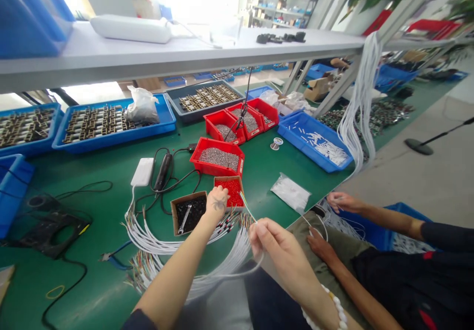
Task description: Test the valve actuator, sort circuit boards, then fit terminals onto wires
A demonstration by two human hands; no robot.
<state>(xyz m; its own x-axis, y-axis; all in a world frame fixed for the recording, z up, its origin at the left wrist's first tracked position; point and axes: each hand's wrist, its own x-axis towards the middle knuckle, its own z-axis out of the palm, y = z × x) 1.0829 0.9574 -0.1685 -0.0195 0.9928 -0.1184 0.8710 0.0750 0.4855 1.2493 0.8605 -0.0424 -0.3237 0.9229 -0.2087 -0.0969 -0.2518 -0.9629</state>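
Note:
My right hand (pixel 272 243) pinches a white cable (pixel 254 267) near its end. Thin coloured wires (pixel 246 204) fan out from that end, up and left towards the red parts. My left hand (pixel 218 200) reaches over a small cardboard box of red parts (pixel 230 187), its fingers bent down at the box's left side. Whatever is between those fingertips is hidden. Just left of it stands a cardboard box of black parts (pixel 190 214) with a wrench (pixel 185 220) lying on them. Bundles of white cables (pixel 225 270) with bare wire ends lie under my forearms.
Red bins (pixel 218 157) of small metal parts stand behind the boxes. Blue trays (pixel 118 128) line the back under a shelf (pixel 222 53). A plastic bag (pixel 291 191) and a solder spool (pixel 276 144) lie right. A co-worker's hands (pixel 322 243) handle cable at the right.

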